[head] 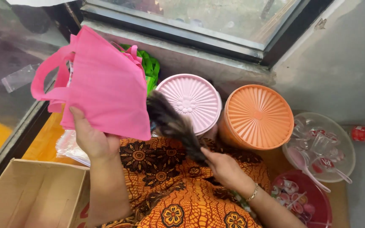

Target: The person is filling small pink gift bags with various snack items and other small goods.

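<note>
My left hand (pixel 90 137) holds up a stack of pink fabric tote bags (pixel 102 86) by the lower edge, handles pointing left. Behind the pink bags peeks a green fabric bag (pixel 151 67). My right hand (pixel 222 166) grips the handle end of a dark feather duster (pixel 172 122), whose blurred feathers reach up to the right edge of the pink bags. An orange patterned cloth (pixel 170 185) lies under both hands.
A pink ribbed round container lid (pixel 189 101) and an orange one (pixel 257 115) sit by the window sill. A clear tub (pixel 343 139) and a red tub (pixel 322 198) hold small cups and spoons at right. A cardboard box (pixel 30 194) stands lower left, plastic wrap (pixel 68 145) beside it.
</note>
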